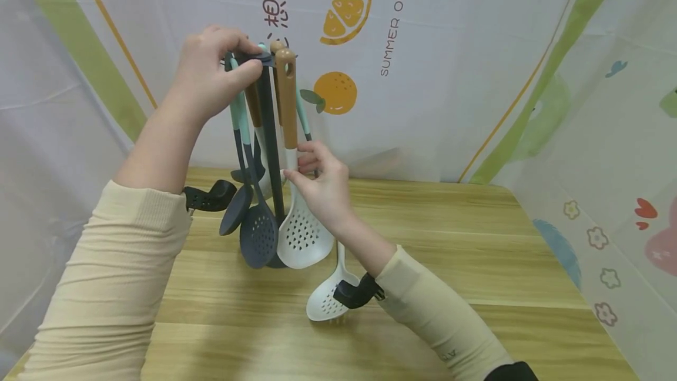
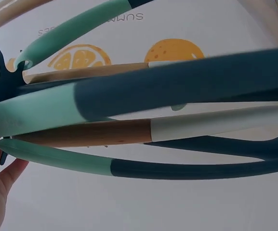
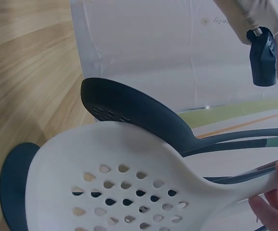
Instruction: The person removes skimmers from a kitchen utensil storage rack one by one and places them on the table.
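In the head view my left hand (image 1: 211, 72) grips the dark hooked top of an upright utensil stand (image 1: 271, 134) between thumb and fingers. My right hand (image 1: 327, 184) pinches the white neck of a skimmer (image 1: 305, 243) with a wooden handle. That handle's holed end is up at the stand's top; whether it sits on a hook cannot be made out. The right wrist view shows the skimmer's perforated head large, with fingers (image 3: 266, 211) at its neck. Mint-handled utensils hang to the left, among them a dark skimmer (image 1: 258, 237) and a dark spoon-like utensil (image 1: 235, 210).
A white slotted spoon (image 1: 324, 301) lies on the wooden table (image 1: 449, 240) in front of the stand, its handle partly hidden behind my right hand. A printed curtain (image 1: 439, 104) rises behind the table. Each wrist wears a black camera (image 1: 211, 196).
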The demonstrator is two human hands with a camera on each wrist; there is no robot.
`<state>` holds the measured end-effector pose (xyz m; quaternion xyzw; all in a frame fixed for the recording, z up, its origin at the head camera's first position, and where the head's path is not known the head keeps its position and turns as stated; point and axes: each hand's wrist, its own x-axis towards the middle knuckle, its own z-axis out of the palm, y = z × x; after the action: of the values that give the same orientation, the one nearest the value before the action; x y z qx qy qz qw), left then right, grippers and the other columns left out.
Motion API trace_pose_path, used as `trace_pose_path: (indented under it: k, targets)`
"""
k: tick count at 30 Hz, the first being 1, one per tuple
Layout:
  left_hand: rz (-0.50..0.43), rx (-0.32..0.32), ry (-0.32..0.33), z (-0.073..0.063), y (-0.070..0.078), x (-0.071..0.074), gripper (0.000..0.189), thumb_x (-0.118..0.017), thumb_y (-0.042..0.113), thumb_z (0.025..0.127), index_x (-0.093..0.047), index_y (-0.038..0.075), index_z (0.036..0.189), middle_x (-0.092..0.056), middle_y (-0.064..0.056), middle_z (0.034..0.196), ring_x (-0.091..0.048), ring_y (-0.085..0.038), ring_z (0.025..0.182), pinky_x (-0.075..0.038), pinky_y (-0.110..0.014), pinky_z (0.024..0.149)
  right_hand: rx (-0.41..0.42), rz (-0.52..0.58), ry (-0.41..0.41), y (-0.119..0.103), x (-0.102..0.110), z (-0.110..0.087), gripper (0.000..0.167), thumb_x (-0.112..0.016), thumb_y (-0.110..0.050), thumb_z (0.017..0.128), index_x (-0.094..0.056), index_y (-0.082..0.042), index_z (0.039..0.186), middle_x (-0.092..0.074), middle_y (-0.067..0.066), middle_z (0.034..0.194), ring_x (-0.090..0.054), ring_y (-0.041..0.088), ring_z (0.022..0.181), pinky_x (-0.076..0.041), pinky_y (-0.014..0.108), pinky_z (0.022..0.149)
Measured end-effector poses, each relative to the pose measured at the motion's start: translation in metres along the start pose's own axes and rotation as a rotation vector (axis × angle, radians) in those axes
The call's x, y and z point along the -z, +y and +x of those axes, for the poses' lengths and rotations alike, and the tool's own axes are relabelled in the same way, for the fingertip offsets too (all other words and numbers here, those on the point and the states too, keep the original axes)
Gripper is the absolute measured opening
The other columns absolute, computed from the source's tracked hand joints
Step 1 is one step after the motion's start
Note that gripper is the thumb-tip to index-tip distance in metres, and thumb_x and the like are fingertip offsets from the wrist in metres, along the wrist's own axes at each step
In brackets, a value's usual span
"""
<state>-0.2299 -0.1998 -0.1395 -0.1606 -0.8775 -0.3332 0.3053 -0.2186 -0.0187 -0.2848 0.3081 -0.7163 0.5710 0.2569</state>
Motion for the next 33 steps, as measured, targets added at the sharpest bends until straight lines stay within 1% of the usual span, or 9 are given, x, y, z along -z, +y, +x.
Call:
trace_pose_path:
  k: [3,5,9,13,17,20,22,26,33]
  targets:
    - [0.004,0.007,-0.011,-0.001,0.000,0.000,0.039,-0.058,0.031,0.089,-0.066,0.003,0.116,-0.056,-0.010,0.121,-0.042,-0.023,0.116,-0.033,-0.045,0.098,-0.005,-0.005,-0.002,-0.001,0.003,-0.001,0.035,-0.077,0.002,0.077,-0.061,0.001,0.107,-0.063,0.011,0.086,-0.062,0.018,0.078,-0.052,0.041,0.072]
    - [0.008,0.012,-0.013,-0.001,0.000,0.000,0.040,-0.060,0.033,0.089,-0.066,0.004,0.116,-0.056,-0.010,0.122,-0.042,-0.023,0.116,-0.033,-0.046,0.097,-0.013,-0.012,0.002,-0.001,0.004,-0.002,0.034,-0.077,0.002,0.077,-0.061,0.001,0.107,-0.063,0.011,0.085,-0.062,0.018,0.077,-0.052,0.042,0.071]
    - [0.011,0.010,-0.007,-0.001,0.001,-0.001,0.038,-0.059,0.030,0.089,-0.066,0.004,0.116,-0.056,-0.010,0.123,-0.042,-0.023,0.117,-0.033,-0.045,0.097,-0.029,-0.028,0.013,-0.001,0.008,-0.002,0.034,-0.078,0.001,0.076,-0.061,0.000,0.106,-0.064,0.011,0.084,-0.063,0.019,0.075,-0.052,0.040,0.071]
    - [0.011,0.009,-0.004,0.000,0.002,-0.001,0.037,-0.057,0.027,0.090,-0.067,0.003,0.116,-0.056,-0.010,0.125,-0.042,-0.022,0.118,-0.034,-0.046,0.098,-0.042,-0.018,0.022,0.000,0.012,-0.003,0.034,-0.078,0.002,0.075,-0.061,0.000,0.104,-0.063,0.011,0.082,-0.063,0.020,0.074,-0.051,0.043,0.073]
    - [0.002,0.013,-0.004,0.000,0.002,-0.002,0.036,-0.057,0.026,0.090,-0.066,0.003,0.116,-0.055,-0.010,0.125,-0.041,-0.022,0.117,-0.034,-0.047,0.098,-0.054,-0.012,0.020,0.000,0.017,-0.005,0.033,-0.078,0.003,0.075,-0.061,0.000,0.103,-0.063,0.010,0.080,-0.063,0.020,0.071,-0.052,0.041,0.073]
    - [-0.008,0.013,-0.001,-0.001,0.002,-0.002,0.035,-0.057,0.024,0.090,-0.066,0.003,0.115,-0.055,-0.010,0.124,-0.041,-0.023,0.118,-0.034,-0.047,0.099,-0.055,-0.016,0.016,0.000,0.021,-0.006,0.033,-0.078,0.004,0.075,-0.061,0.001,0.102,-0.063,0.010,0.080,-0.063,0.020,0.071,-0.053,0.036,0.072]
    - [-0.008,0.015,0.001,-0.001,0.002,-0.002,0.035,-0.056,0.024,0.089,-0.067,0.003,0.115,-0.055,-0.010,0.124,-0.041,-0.022,0.118,-0.034,-0.046,0.099,-0.052,-0.018,0.019,0.000,0.024,-0.006,0.033,-0.078,0.004,0.074,-0.060,0.001,0.102,-0.063,0.011,0.080,-0.063,0.021,0.071,-0.053,0.035,0.071]
    - [-0.015,0.017,0.009,0.000,0.002,-0.001,0.034,-0.056,0.022,0.088,-0.067,0.003,0.114,-0.056,-0.009,0.124,-0.041,-0.021,0.117,-0.033,-0.043,0.098,-0.055,-0.017,0.027,0.000,0.030,-0.007,0.033,-0.078,0.005,0.074,-0.060,0.001,0.101,-0.063,0.011,0.080,-0.063,0.021,0.070,-0.053,0.034,0.071]
    - [-0.025,0.021,0.013,0.000,0.001,-0.001,0.035,-0.056,0.022,0.087,-0.067,0.003,0.114,-0.056,-0.010,0.123,-0.041,-0.021,0.116,-0.032,-0.043,0.096,-0.095,-0.012,0.041,0.000,0.042,-0.009,0.034,-0.078,0.007,0.073,-0.060,0.001,0.101,-0.063,0.011,0.079,-0.062,0.021,0.069,-0.052,0.034,0.068]
